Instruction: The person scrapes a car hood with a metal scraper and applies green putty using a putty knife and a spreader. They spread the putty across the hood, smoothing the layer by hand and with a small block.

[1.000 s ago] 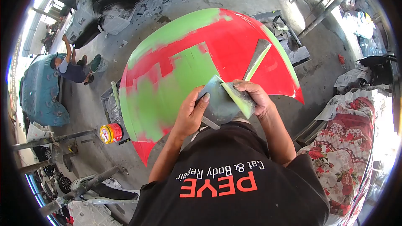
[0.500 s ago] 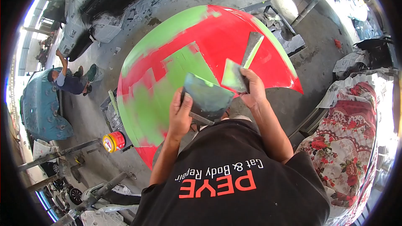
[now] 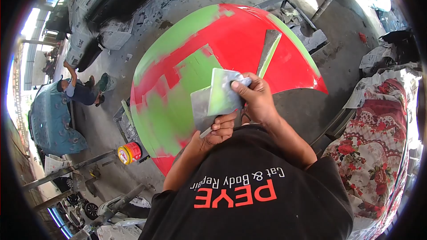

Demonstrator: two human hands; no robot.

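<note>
In front of my chest, my left hand (image 3: 220,129) is wrapped around the lower edge of a grey flat plate (image 3: 200,104), whose face is now tilted another way. My right hand (image 3: 255,95) pinches a putty spreader (image 3: 219,93), its blade smeared with pale green. The spreader overlaps the plate in this view and hides much of it. Below both hands lies a curved car hood (image 3: 235,40), red with broad light-green patches. A narrow grey slot (image 3: 268,51) with a green edge runs through its right part.
A red and yellow can (image 3: 129,153) stands left of the hood. Farther left, a person (image 3: 84,92) crouches beside a car under a teal cover (image 3: 55,122). Flowered cloth (image 3: 371,160) drapes something at the right. Newspaper (image 3: 116,34) covers parts of a black vehicle behind.
Both hands have come together. My right hand has moved left, bringing the spreader over the plate, and my left hand has turned the plate and shifted right and down.
</note>
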